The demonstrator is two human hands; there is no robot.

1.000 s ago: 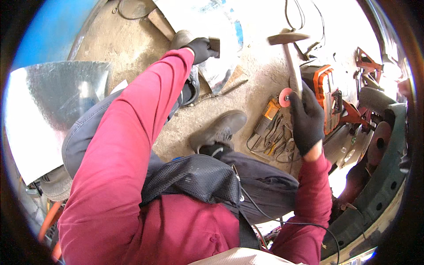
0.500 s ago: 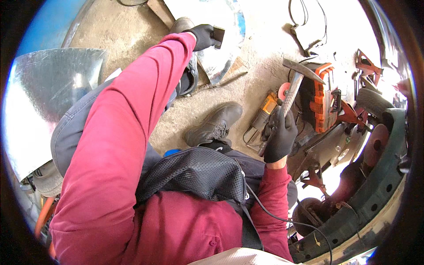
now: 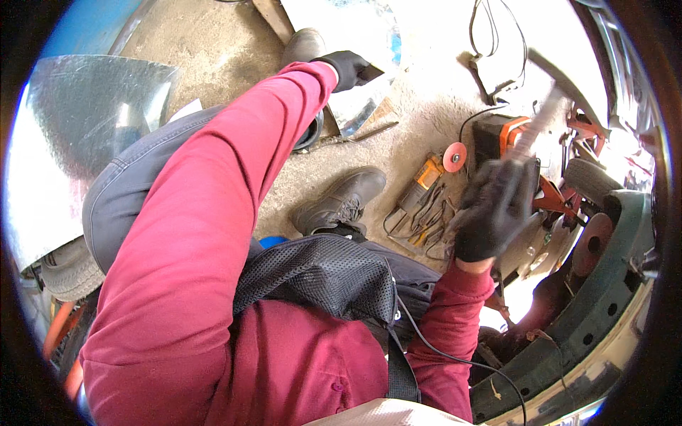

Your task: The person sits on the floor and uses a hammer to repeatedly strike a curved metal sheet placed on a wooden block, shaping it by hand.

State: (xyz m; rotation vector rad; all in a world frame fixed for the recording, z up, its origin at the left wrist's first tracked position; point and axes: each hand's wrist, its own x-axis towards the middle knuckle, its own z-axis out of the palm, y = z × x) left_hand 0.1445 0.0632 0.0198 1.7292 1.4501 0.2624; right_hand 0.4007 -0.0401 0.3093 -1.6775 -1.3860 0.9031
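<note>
A dark glove covers my left hand [image 3: 348,69], reaching far forward, its fingers closed on a small dark flat metal block [image 3: 370,73]. The hand is over a curved sheet of shiny metal [image 3: 359,106] on the floor; whether the block touches the sheet I cannot tell. Raised on the right, my gloved right hand [image 3: 496,209] grips a hammer [image 3: 541,124] by its handle. The hammer's long, narrow head points up and away to the right. Motion smears the hand and the handle.
Beyond my shoe [image 3: 341,202] lies a yellow angle grinder [image 3: 420,186] with a red disc [image 3: 455,157]. A black and orange toolbox [image 3: 489,138] stands behind the hammer. Red stands [image 3: 554,199] and a dark curved beam [image 3: 597,305] line the right. Another metal sheet [image 3: 99,106] leans left.
My right hand has swung the hammer up and to the right, away from my body. My left hand has shifted slightly right, and the block in it has turned.
</note>
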